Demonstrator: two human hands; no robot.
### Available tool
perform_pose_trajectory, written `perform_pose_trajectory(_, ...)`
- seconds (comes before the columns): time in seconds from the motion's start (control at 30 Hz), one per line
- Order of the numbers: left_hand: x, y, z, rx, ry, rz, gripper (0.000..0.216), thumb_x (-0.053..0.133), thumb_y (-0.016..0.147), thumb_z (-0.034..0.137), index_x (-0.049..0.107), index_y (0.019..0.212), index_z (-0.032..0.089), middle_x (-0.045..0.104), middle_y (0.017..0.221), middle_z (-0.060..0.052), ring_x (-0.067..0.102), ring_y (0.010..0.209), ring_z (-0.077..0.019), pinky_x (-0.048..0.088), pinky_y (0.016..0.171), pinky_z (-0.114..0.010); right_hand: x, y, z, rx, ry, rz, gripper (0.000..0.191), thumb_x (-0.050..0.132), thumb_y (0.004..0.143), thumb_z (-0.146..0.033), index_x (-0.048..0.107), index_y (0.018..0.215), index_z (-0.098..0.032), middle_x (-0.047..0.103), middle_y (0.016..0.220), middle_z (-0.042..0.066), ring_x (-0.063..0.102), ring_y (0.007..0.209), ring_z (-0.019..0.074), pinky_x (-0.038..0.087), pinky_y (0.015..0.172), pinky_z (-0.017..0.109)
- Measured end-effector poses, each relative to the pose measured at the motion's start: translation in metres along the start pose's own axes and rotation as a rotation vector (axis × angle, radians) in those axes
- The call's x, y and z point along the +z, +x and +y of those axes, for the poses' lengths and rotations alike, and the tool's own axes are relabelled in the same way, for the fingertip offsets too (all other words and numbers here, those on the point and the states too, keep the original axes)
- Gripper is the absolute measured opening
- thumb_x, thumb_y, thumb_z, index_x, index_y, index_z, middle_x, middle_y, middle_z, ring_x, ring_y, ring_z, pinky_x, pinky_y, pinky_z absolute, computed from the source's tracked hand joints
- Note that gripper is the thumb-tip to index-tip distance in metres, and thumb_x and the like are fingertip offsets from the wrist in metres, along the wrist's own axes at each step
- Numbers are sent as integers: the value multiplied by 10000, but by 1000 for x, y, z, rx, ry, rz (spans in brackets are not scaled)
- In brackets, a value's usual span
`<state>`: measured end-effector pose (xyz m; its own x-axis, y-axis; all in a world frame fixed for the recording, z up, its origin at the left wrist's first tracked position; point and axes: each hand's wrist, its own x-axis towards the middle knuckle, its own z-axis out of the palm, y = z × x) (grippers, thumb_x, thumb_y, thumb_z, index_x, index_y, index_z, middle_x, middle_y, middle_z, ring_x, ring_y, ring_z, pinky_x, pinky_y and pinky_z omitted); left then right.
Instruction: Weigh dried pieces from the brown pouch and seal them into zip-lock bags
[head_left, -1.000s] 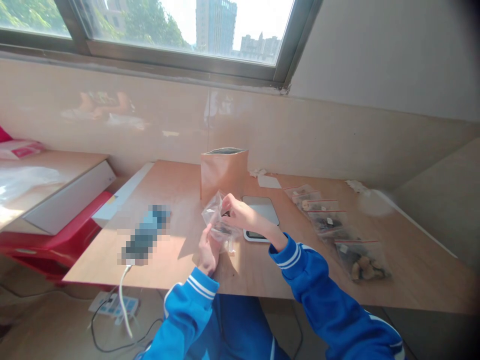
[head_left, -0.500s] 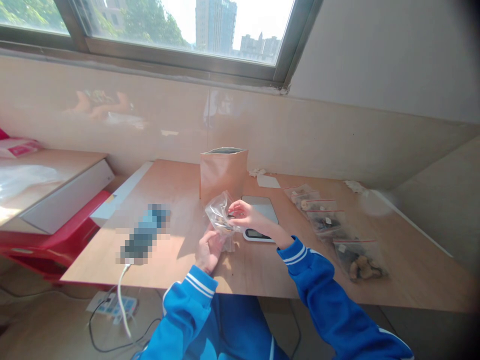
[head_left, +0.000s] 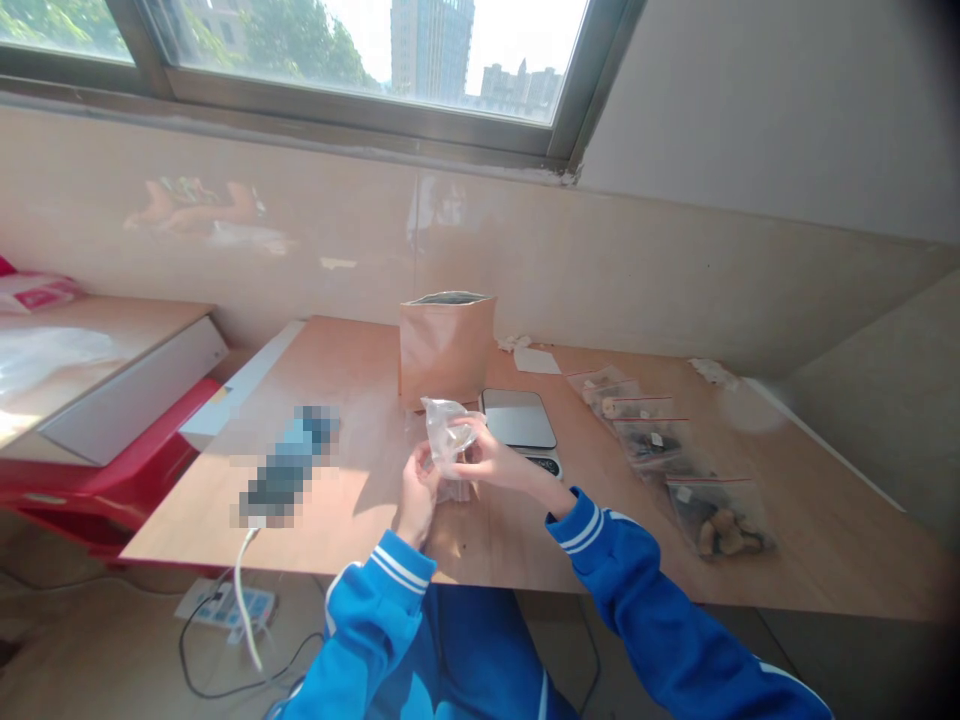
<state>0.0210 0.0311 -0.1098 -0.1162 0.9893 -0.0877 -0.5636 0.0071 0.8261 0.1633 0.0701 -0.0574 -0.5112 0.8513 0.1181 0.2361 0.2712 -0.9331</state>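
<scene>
Both my hands hold a small clear plastic bag (head_left: pixel 448 432) upright above the front of the wooden table (head_left: pixel 352 370). My left hand (head_left: pixel 417 497) pinches its lower left edge with closed fingers. On the bag's right side my right hand (head_left: pixel 489 462) is closed around it. What the bag holds is hard to make out. Just behind my hands lies a small digital scale (head_left: pixel 519 422), and behind that stands an open brown paper pouch (head_left: pixel 447 346).
A row of sealed clear bags (head_left: pixel 654 440) with dark and pale pieces runs along the table's right side. A blurred-out device (head_left: pixel 288 466) with a white cable lies at the left. A red bin (head_left: pixel 112 470) and white board (head_left: pixel 127 395) stand further left. A power strip (head_left: pixel 223 605) lies on the floor.
My right hand has come down and toward me, off the scale, and the bag now stands more upright between both hands. My left hand has barely moved.
</scene>
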Motion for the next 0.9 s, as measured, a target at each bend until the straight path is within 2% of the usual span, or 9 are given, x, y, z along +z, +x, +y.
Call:
perform_pose_trajectory(0.13,-1,0,2,-29,-55,11,435,820,602,320,615,938,134,716,956,-90,681,875,-209,516,805,-306,16,-1,3,-109,-47,108,424,654,821,-371,514,1188,-213,521,1171,79,541,1065,213,464,910,349)
perform_pose_trajectory(0.23,1,1,6,-99,-157,-8,334,784,666,296,598,897,143,708,978,-79,673,933,-195,506,855,-309,19,0,6,-91,-41,199,294,589,865,-366,545,1111,-210,564,1093,68,555,1017,217,452,902,367)
perform_pose_trajectory(0.37,2,1,7,-130,-215,-16,314,784,675,283,572,862,146,703,962,-68,678,895,-171,507,858,-309,17,2,12,-62,4,239,281,608,848,-359,542,1079,-213,583,1077,55,568,1001,212,460,882,350)
perform_pose_trajectory(0.57,0,3,5,-126,-192,48,324,799,661,296,555,818,152,681,875,-20,665,836,-130,497,861,-279,17,7,18,18,135,318,236,585,852,-388,519,994,-212,586,878,13,563,755,163,475,668,284)
perform_pose_trajectory(0.77,0,2,5,-147,-175,22,331,796,661,310,552,822,154,683,876,-25,666,838,-140,501,855,-294,19,10,17,10,132,313,207,570,838,-355,505,964,-204,569,846,8,551,735,157,465,654,283)
perform_pose_trajectory(0.9,2,0,5,-155,-104,-26,328,799,653,283,575,845,140,695,897,-47,671,848,-161,515,835,-295,17,7,12,-40,-7,279,177,591,791,-290,520,927,-201,568,854,13,554,762,169,467,698,308)
